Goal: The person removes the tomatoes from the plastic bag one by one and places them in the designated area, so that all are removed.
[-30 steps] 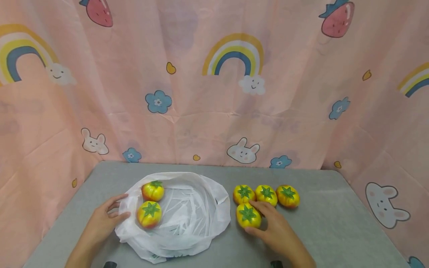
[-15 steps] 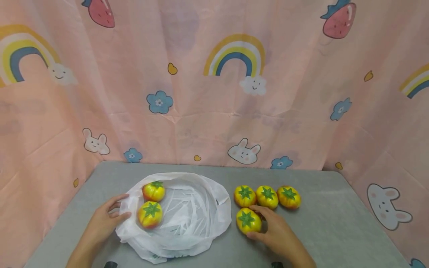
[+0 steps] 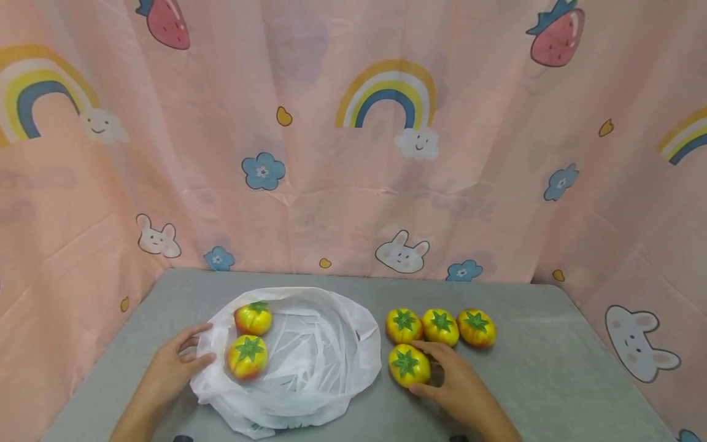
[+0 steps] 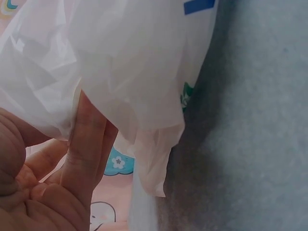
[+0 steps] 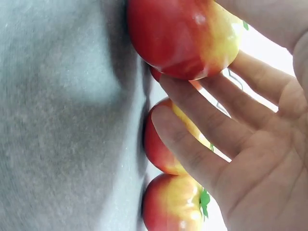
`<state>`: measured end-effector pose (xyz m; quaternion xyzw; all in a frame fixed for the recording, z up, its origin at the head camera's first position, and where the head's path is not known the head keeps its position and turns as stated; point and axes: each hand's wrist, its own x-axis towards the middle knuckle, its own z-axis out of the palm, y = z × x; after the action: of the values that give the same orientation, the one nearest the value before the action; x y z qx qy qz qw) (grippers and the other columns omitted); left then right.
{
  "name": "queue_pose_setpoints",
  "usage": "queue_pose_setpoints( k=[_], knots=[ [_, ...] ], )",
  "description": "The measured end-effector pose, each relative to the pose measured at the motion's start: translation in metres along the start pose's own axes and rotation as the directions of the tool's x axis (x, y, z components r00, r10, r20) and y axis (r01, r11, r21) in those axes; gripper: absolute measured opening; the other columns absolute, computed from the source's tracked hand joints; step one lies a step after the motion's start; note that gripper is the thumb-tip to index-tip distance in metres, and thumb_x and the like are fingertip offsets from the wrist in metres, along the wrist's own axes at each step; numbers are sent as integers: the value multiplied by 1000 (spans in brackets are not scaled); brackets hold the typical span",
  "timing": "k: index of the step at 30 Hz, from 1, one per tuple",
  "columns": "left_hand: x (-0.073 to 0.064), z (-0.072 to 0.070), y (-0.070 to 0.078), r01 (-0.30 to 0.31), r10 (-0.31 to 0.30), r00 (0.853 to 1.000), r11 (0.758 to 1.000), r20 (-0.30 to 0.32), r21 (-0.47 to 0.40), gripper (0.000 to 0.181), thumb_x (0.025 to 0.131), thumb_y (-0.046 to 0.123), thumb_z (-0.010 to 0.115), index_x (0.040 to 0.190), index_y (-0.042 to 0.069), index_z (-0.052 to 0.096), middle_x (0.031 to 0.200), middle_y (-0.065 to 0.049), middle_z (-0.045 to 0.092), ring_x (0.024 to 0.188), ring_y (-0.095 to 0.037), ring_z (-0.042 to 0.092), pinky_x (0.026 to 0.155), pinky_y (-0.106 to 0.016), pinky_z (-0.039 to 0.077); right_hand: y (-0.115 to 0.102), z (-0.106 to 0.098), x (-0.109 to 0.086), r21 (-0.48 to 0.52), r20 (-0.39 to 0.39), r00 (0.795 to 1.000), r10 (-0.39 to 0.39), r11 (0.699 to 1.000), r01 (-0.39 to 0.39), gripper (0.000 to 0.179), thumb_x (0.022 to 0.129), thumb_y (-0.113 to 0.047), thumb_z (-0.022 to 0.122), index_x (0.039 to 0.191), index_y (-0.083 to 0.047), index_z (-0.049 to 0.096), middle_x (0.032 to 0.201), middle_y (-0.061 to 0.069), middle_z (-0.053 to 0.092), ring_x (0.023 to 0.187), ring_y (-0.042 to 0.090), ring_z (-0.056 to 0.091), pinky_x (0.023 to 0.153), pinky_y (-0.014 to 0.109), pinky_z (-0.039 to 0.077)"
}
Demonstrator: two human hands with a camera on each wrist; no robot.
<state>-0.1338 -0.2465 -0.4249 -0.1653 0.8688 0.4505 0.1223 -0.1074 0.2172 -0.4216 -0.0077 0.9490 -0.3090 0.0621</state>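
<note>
Work at a grey table (image 3: 558, 368), seen from above and from both wrists. A white plastic bag (image 3: 367, 353) stands with its mouth opened upward on the person's left; blue print (image 4: 199, 6) shows on its outer wall. Inside, against the left wall, lie two yellow-and-red tomatoes — a farther tomato (image 3: 253, 318) and a nearer tomato (image 3: 247, 358), just beside one another. The left hand (image 3: 173, 365) is at the bag's left rim, thumb and forefinger spread apart, their tips touching the plastic.

To the right of the bag, the right hand (image 3: 461, 383) pinches a single tomato (image 3: 407, 365) between thumb and forefinger; in the right wrist view its remaining fingers fan out. Whether this tomato touches the table cannot be told. Directly beyond it runs a row of three — left tomato (image 3: 403, 325), middle tomato (image 3: 440, 327) and right tomato (image 3: 476, 328) — each with a green, star-shaped calyx. A pink printed curtain (image 3: 331, 215) hangs behind the table.
</note>
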Motion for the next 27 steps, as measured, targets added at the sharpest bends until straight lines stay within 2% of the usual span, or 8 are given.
queue_pose_setpoints(
  k=[3,12,27],
  knots=[
    [1,1,-1,7,-7,1000,1000,-2,-7,77,91,34,73,154,16,34,152,-33,32,129,-51,47,96,-50,54,1,1,0,11,-7,1000,3,1000,-3,70,70,-33,90,132,-27,59,134,-2,60,118,16,59,102,46,53],
    [0,2,-1,0,0,1000,1000,-9,-12,75,91,30,73,153,15,35,151,-33,34,128,-50,49,93,-47,57,3,-2,0,4,4,1000,0,1000,0,69,70,-34,89,132,-26,59,138,-3,60,125,21,57,105,51,50],
    [-1,1,1,-3,3,1000,1000,-19,-14,75,90,29,74,153,14,36,149,-34,36,126,-49,50,91,-46,59,8,-4,0,-3,3,1000,12,1000,-12,75,67,-37,90,133,-24,59,138,-3,60,123,22,58,103,52,51]
  ],
)
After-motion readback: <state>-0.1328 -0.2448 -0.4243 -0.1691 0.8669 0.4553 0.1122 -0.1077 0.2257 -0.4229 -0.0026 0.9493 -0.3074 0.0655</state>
